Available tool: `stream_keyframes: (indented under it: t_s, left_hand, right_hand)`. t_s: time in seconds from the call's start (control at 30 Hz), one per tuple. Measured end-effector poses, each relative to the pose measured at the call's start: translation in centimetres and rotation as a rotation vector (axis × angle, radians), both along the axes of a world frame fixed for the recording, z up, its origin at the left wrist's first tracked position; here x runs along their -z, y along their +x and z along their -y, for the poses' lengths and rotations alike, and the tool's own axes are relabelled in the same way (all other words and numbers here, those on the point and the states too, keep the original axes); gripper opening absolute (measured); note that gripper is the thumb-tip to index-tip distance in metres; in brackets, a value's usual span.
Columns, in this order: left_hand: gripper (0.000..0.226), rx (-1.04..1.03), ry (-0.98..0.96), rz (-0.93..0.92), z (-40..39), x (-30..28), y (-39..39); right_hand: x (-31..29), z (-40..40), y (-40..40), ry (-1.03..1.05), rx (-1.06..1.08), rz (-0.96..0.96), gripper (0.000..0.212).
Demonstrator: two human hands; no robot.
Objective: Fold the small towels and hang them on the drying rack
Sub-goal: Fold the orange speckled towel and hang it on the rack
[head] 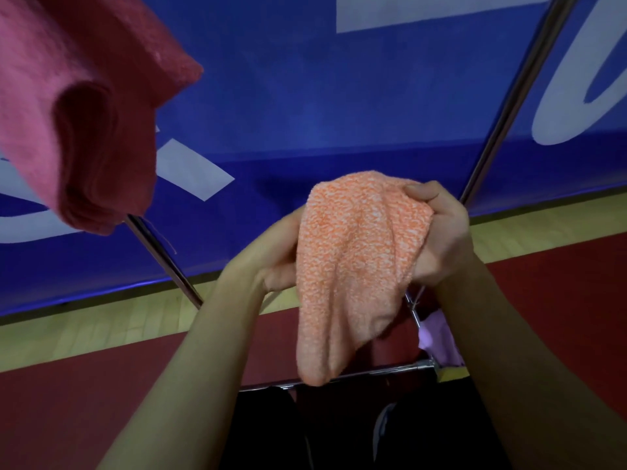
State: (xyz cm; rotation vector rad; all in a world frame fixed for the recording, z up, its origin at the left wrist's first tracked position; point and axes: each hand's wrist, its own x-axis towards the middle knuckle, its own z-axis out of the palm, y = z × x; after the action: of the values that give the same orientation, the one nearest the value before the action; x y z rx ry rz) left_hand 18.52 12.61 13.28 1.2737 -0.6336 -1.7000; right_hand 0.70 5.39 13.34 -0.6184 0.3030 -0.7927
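Both hands on the orange towel (pixel 359 266): right hand (pixel 441 232) pinching its top edge, left hand (pixel 278 262) gripping the side — soft, floppy, best held by corners.

In front of me stands a blue banner (pixel 305 96) with white letters; below it, a yellow strip (pixel 84 330) and red floor (pixel 68 418).

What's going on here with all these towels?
A person is holding an orange towel bunched between both hands, the left hand and the right hand, apparently mid-fold. A pink towel already hangs folded over a metal bar of the drying rack. The orange one isn't hung yet.
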Motion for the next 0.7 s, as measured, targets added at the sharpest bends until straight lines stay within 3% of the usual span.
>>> stream_keyframes:
  t_s: [0.07,0.17,0.23,0.27,0.37,0.43,0.53,0.63,0.7]
  left_hand:
    - [0.046,-0.017,-0.009,-0.039,0.4,0.5,0.0]
    - [0.022,-0.174,-0.016,-0.035,0.5,0.4,0.6]
    - [0.003,-0.353,-0.03,-0.145,0.7,0.5,1.4]
    - [0.006,-0.439,-0.037,-0.16,0.7,0.5,1.9]
    - [0.011,-0.621,-0.12,0.106,1.0,0.8,4.1]
    - [0.02,-0.636,-0.14,0.202,1.0,0.6,5.5]
    - [0.032,-0.63,-0.129,0.191,0.6,0.6,7.1]
    - [0.033,-0.649,-0.065,0.216,0.3,1.1,8.2]
    - [0.019,-0.623,-0.009,0.012,0.1,1.5,8.7]
  right_hand:
    - [0.4,0.5,-0.1,-0.003,-0.017,-0.024,0.05]
    - [1.6,1.6,-0.4,-0.02,-0.121,-0.207,0.053]
    - [2.7,2.9,-0.6,-0.038,-0.068,-0.384,0.045]
    - [3.2,3.5,-0.8,-0.042,-0.017,-0.49,0.037]
    - [4.6,4.8,-1.6,-0.065,0.111,-0.715,0.024]
    - [5.1,5.1,-2.2,-0.11,0.216,-0.778,0.023]
    - [5.0,5.3,-2.9,-0.185,0.342,-0.87,0.016]
    - [5.1,5.8,-3.4,-0.293,0.401,-0.979,0.025]
    - [5.2,6.0,-3.4,-0.328,0.422,-1.023,0.037]
